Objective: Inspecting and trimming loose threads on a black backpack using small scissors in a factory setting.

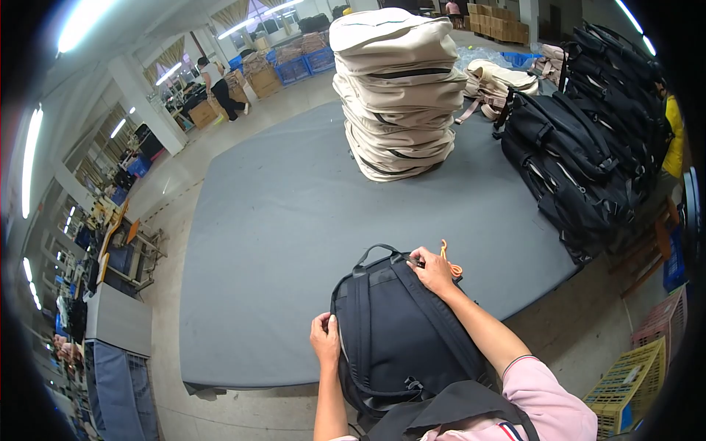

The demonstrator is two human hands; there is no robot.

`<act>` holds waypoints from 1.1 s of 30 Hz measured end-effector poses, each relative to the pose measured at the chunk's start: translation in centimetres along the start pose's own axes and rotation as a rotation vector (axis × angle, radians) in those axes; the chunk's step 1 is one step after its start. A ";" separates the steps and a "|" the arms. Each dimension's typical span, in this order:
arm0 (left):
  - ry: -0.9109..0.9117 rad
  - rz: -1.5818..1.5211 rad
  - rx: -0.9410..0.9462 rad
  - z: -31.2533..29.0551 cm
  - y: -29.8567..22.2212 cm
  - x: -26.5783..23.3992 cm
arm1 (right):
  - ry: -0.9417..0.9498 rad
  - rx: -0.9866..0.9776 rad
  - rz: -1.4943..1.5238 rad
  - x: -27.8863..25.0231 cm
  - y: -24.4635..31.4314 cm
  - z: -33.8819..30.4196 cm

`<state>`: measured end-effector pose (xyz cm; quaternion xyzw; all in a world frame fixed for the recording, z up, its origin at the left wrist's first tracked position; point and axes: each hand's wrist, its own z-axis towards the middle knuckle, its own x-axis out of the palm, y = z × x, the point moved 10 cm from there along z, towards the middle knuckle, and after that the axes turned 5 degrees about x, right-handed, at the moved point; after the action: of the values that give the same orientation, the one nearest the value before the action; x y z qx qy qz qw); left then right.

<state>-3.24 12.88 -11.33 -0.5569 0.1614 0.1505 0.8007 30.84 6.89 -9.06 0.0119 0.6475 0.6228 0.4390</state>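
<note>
A black backpack [401,323] lies at the near edge of the grey-covered table [265,235], its shoulder straps facing up and its top handle pointing away from me. My left hand [324,339] is closed on the backpack's left side edge, thumb on top. At the upper right corner, near the top of a strap, my right hand [431,270] pinches something small and dark; its fingers partly hide it, so I cannot tell what it is. Just beyond that hand sits an orange looped item [451,263], perhaps cord. The backpack's lower end is partly covered by dark cloth in front of my body.
A tall stack of cream bags [397,95] stands at the table's far side. Black backpacks [573,154] are piled at the right, with a loose cream bag [500,81] behind. Yellow crates [625,382] stand on the floor at lower right. Another person [217,88] walks far left.
</note>
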 end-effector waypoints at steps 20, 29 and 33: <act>0.021 -0.024 -0.063 0.0 0.6 0.1 | -0.006 -0.017 0.000 -0.5 1.0 -0.2; 0.012 -0.051 -0.092 -0.1 0.6 0.0 | -0.021 -0.012 0.012 -0.4 0.4 -0.1; -0.016 -0.062 -0.062 -0.1 0.6 -0.1 | -0.020 -0.017 0.025 -0.3 0.3 -0.1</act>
<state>-3.62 12.99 -11.84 -0.5849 0.1327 0.1349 0.7888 30.78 6.71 -8.69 0.0224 0.6375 0.6337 0.4377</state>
